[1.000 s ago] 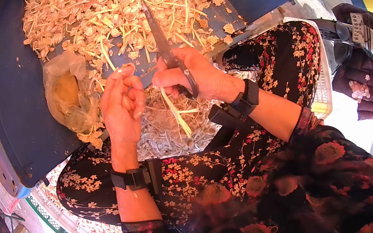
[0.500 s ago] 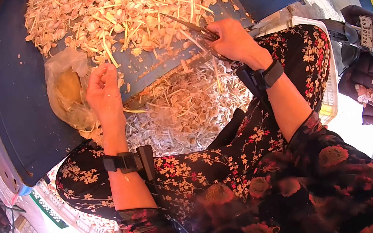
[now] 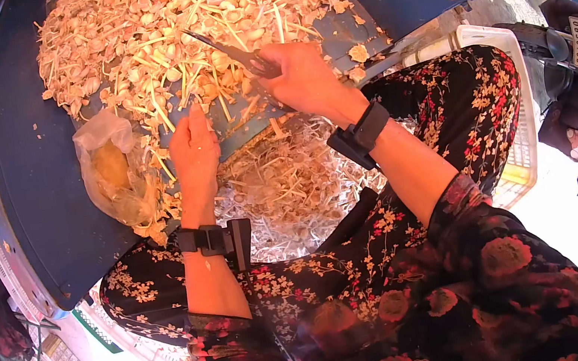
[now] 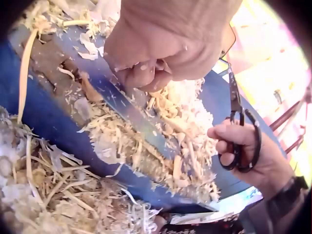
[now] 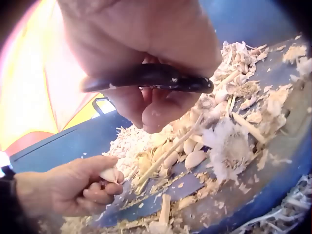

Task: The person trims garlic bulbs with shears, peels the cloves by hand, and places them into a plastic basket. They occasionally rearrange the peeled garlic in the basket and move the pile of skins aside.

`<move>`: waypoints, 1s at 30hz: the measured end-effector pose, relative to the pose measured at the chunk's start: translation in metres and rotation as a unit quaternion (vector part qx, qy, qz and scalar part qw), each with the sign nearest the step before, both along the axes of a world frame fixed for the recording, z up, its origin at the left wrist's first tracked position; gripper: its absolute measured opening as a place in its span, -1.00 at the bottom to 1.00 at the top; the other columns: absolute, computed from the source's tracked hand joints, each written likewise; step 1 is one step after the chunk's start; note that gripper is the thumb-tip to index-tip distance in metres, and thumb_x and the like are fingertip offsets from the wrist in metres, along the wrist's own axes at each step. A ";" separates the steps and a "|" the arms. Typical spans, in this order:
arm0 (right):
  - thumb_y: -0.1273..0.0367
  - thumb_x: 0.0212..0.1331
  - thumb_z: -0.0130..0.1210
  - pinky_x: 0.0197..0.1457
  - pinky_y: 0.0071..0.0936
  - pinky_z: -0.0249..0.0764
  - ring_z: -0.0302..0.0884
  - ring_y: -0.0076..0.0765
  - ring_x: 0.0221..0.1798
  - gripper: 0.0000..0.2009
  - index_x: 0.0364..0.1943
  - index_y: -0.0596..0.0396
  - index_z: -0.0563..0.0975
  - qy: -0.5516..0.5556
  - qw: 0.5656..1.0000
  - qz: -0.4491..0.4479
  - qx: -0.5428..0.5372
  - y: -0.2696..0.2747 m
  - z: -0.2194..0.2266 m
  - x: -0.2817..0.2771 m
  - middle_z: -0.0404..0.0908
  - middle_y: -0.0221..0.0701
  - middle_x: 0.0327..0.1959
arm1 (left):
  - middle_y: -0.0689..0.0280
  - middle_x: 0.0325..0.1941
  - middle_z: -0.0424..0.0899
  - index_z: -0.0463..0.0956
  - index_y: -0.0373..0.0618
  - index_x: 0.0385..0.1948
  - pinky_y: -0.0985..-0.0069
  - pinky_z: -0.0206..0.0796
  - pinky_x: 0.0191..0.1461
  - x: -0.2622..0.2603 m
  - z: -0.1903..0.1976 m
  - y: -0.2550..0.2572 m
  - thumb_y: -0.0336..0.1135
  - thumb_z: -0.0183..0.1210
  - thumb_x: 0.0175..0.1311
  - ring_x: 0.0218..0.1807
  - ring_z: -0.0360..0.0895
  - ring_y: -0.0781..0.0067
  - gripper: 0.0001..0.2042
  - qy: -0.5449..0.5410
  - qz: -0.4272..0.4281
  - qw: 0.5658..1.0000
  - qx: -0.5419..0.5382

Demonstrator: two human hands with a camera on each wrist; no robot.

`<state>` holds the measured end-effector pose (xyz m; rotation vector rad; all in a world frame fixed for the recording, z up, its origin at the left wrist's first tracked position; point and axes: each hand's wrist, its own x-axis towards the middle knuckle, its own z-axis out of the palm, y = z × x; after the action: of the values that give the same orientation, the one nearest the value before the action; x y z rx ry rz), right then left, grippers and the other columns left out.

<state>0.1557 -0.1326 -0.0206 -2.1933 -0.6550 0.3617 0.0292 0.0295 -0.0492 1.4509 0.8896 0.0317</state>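
At the near edge of the garlic pile, my left hand has its fingers curled. The right wrist view shows a pale garlic clove pinched between its thumb and fingers. My right hand grips dark scissors by the handle loops, the blades pointing forward and left over the pile. In the left wrist view the black loops sit around the fingers of that hand. Loose garlic cloves, papery skins and cut stalks lie in front of both hands.
The garlic pile covers the far middle of the blue table. A clear plastic bag with something yellowish inside lies left. Peels and stalks heap below the near edge, between the knees. A white crate stands at the right knee.
A second ago the hands were close together, with a pale stalk hanging under the right hand. They moved apart, then came nearer each other again. The stalk no longer hangs there.
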 end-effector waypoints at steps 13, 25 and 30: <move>0.47 -0.11 0.27 -0.42 -0.37 0.50 0.59 -0.20 -0.46 -0.81 -0.38 0.17 0.51 0.140 0.989 0.017 0.049 0.023 -0.023 -0.013 0.62 -0.24 -0.49 | 0.48 -0.51 0.40 0.47 -0.07 -0.26 0.75 0.06 -0.61 -0.021 -0.002 -0.019 -0.15 0.13 0.30 -0.56 0.33 0.70 -0.80 -0.111 0.046 0.965 -0.233; 0.44 -0.12 0.40 -0.49 -0.68 0.42 0.50 -0.60 -0.53 -0.71 -0.35 0.16 0.49 0.388 0.898 0.055 0.200 0.018 0.008 -0.026 0.59 -0.40 -0.43 | 0.47 -0.53 0.41 0.41 -0.10 0.14 0.76 0.05 -0.57 -0.021 0.019 -0.033 -0.26 0.07 0.35 -0.57 0.25 0.75 -0.65 -0.210 0.013 0.968 -0.135; 0.42 -0.10 0.33 -0.49 -0.67 0.35 0.42 -0.63 -0.59 -0.74 -0.35 0.12 0.47 0.322 0.928 0.039 0.185 -0.028 0.081 -0.028 0.54 -0.48 -0.50 | 0.56 -0.73 0.17 0.53 -0.19 -0.13 0.74 -0.14 -0.62 -0.014 0.021 -0.026 -0.14 0.00 0.39 -0.66 0.10 0.80 -0.70 -0.188 -0.069 0.958 -0.203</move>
<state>0.1278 -0.1608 0.0606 -1.5565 -0.3960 0.8759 0.0148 0.0036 -0.0283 1.0690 0.4468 0.0185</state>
